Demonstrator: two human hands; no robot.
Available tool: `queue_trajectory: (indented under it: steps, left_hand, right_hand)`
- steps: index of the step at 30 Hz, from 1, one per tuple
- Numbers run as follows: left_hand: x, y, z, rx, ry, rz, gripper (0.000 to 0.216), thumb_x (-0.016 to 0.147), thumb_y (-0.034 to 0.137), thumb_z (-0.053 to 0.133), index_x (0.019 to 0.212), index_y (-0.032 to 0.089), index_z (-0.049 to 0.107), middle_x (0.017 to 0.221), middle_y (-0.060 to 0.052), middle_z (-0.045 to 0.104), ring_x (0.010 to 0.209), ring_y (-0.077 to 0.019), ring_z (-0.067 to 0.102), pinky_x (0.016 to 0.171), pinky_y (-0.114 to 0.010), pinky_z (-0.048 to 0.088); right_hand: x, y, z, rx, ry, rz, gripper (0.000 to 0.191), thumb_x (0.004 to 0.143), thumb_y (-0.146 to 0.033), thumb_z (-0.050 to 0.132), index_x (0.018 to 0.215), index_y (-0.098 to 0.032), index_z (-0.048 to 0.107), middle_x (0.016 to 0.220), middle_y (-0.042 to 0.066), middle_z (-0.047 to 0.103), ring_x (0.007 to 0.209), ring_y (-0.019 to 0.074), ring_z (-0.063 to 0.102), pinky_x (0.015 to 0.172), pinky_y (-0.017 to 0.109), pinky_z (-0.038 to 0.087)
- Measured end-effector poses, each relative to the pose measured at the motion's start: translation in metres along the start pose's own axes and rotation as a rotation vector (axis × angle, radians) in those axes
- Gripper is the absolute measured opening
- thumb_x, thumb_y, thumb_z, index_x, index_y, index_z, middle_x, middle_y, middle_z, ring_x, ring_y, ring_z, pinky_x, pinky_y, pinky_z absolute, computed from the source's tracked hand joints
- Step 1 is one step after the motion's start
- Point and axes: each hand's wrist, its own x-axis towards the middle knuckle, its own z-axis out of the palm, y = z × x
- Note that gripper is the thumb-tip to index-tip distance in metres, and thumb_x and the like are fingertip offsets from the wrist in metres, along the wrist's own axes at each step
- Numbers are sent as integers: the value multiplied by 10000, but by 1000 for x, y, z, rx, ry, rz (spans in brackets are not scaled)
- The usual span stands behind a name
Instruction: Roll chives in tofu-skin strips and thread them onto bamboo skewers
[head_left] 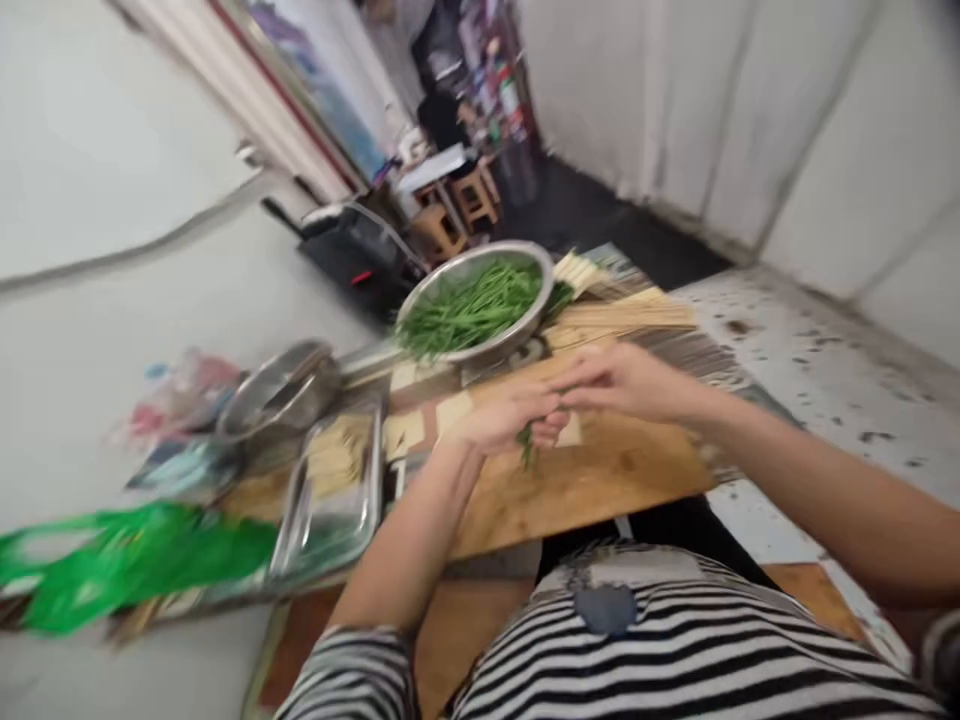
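Observation:
My left hand [514,418] is closed around a small bunch of leafy greens [527,445], whose ends hang below the fingers over a wooden board [622,470]. Fingertips of my right hand [619,383] are pinched together right at the left hand's fingers; what they grip is blurred and mostly covered. Under and beside the hands lie pale flat sheets [454,410], perhaps tofu skin. Just beyond the hands, a metal bowl [546,262] holds a heap of long green stems [480,310]. Thin wooden skewers [622,318] lie in a bundle to its right.
Left of the board, a metal tray [371,500] carries stacked pale sheets [339,455]. Another metal bowl [247,405] stands behind it, near plastic bags [184,400]. A green plastic bag [150,560] hangs at the table's left edge. Wooden stools [472,195] stand farther back.

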Motion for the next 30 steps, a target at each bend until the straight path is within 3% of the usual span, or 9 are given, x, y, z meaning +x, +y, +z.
queue_trajectory:
  steps: [3,7,12,15,18,26,30]
  left_hand:
    - [-19,8,11,-144,-76,-67,241,773,298,723,877,101,631,638,48,359,485,-27,285,477,-161,277]
    - [-26,0,-2,-21,-23,-57,234,730,284,756,846,97,677,663,5,509,488,-29,326,461,-171,266]
    - [-14,-36,-16,274,297,160,244,736,313,739,916,149,764,670,-22,645,554,-80,500,516,-195,389]
    - [-9,-61,-13,415,492,375,155,721,249,752,863,195,784,793,-51,718,765,-150,629,728,-266,506]
    - [-6,-78,-9,548,577,501,101,743,203,736,822,242,785,931,-53,734,895,-166,653,880,-311,497]
    - [-8,-88,-19,954,461,576,138,870,242,618,866,275,753,989,-55,729,937,-185,622,924,-373,447]
    - [-10,-86,-26,1123,292,568,229,940,264,491,975,230,715,1029,-104,696,968,-211,590,924,-400,428]
  right_hand:
    - [8,4,-9,127,-90,-33,260,864,-353,601,1054,-252,748,860,20,696,753,133,608,686,253,470]
    - [4,4,8,76,-48,38,243,856,-385,600,936,-237,774,755,20,672,663,130,585,604,254,450]
    - [-16,22,35,117,45,137,222,860,-354,588,903,-225,765,843,39,702,688,148,623,612,268,486]
    - [-24,33,44,21,63,62,226,888,-320,548,887,-233,757,872,44,705,756,160,637,685,293,507]
    - [-31,39,49,-102,24,0,262,923,-295,494,868,-227,741,907,49,703,795,155,636,716,299,509]
    - [-45,50,58,-334,-133,-109,334,983,-232,367,925,-171,690,930,84,658,808,164,587,727,294,474]
    - [-46,41,54,-531,-245,-261,373,995,-160,283,1005,-110,652,922,111,624,845,197,545,774,334,447]
